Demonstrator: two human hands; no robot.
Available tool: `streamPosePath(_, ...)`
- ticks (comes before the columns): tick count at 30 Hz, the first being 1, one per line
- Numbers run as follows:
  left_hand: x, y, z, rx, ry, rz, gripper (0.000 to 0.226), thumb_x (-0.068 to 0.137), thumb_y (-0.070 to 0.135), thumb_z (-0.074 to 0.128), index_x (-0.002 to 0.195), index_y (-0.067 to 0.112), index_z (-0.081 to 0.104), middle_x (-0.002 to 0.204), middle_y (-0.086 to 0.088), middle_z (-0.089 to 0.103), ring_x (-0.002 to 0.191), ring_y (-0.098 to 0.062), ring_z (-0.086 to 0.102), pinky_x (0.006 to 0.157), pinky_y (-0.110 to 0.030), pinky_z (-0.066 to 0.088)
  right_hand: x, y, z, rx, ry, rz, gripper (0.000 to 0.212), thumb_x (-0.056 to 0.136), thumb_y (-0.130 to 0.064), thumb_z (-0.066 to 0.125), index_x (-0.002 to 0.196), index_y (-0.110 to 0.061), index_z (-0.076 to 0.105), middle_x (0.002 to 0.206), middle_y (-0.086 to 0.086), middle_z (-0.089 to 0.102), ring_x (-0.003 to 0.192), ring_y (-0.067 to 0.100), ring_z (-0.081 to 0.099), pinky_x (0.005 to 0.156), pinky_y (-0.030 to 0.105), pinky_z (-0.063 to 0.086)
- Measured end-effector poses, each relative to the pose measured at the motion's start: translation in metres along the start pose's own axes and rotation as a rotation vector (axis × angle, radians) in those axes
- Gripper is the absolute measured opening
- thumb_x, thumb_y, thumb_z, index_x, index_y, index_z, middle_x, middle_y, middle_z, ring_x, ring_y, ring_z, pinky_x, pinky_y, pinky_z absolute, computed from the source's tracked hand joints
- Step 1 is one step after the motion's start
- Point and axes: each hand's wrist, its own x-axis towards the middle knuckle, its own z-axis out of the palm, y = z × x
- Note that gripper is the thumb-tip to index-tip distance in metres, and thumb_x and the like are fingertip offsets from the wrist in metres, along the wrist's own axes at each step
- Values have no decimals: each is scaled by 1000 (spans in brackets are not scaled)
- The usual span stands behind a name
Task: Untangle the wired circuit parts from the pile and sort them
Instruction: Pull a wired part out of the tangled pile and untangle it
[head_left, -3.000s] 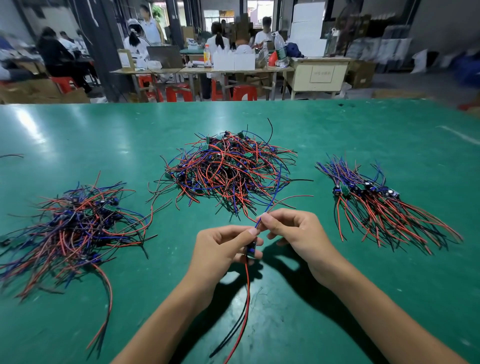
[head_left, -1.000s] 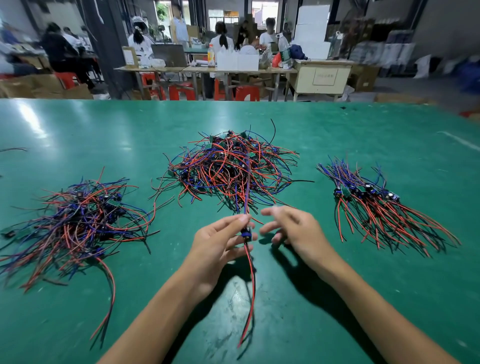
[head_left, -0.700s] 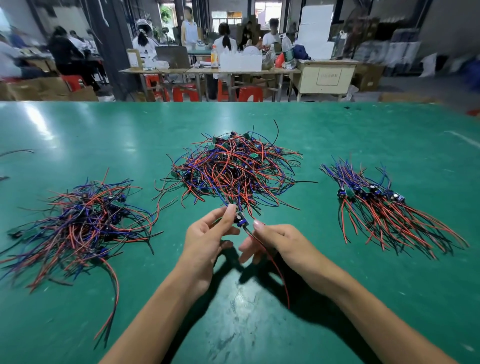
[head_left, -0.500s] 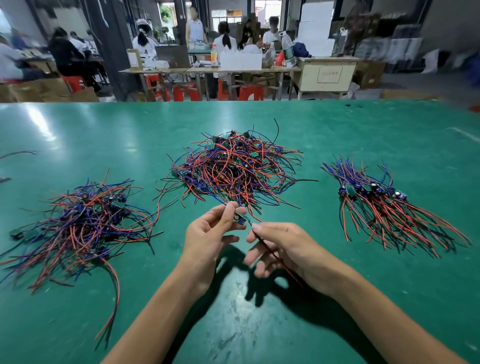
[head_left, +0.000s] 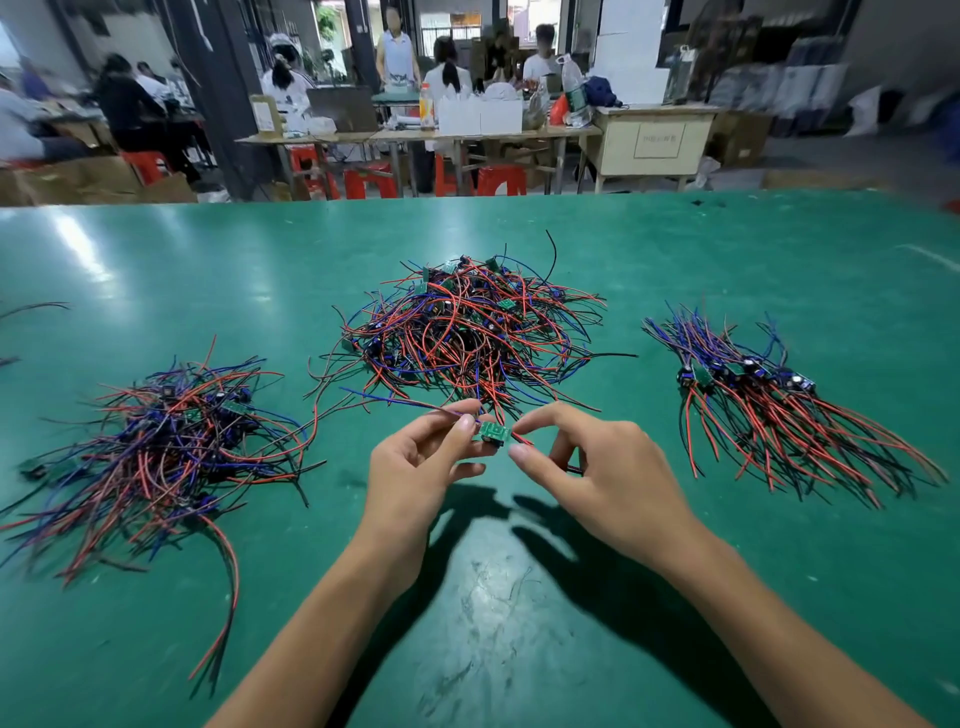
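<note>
step: both hands pinch small green circuit board (head_left: 492, 432) mid-frame | left hand (head_left: 423, 465), right hand (head_left: 597, 467) | next: lay on tidy right pile (head_left: 779, 410)

green table (head_left: 727, 249), red stools (head_left: 363, 182), seated people (head_left: 447, 78)

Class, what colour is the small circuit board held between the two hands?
Green; the circuit board shows best in the head view.
</note>
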Motion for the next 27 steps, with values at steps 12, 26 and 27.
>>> streamPosePath(12, -2, 2, -1, 57, 38, -10, 17, 87, 26, 76, 91, 10, 76, 87, -11, 78, 58, -15, 65, 61, -24, 58, 1, 3, 2, 136, -1, 3, 22, 98, -50, 57, 89, -33, 66, 56, -7, 61, 53, 15, 55, 62, 38, 50)
streamPosePath(26, -5, 4, -2, 128, -92, -39, 19, 88, 31, 72, 102, 21, 80, 101, -3, 79, 61, -13, 63, 58, -19, 51, 6, 0, 3, 516, 51, 90, 11, 96, -39, 65, 100, -32, 72, 78, -7, 74, 48, 8, 50, 48, 20, 37)
streamPosePath(27, -4, 4, -2, 126, -90, -48, 18, 90, 30, 70, 103, 22, 80, 101, -2, 78, 59, -13, 63, 57, -18, 50, 10, 0, -1, 722, 39, 208, 12, 98, -36, 64, 99, -28, 73, 79, -4, 75, 44, 10, 43, 42, 20, 32)
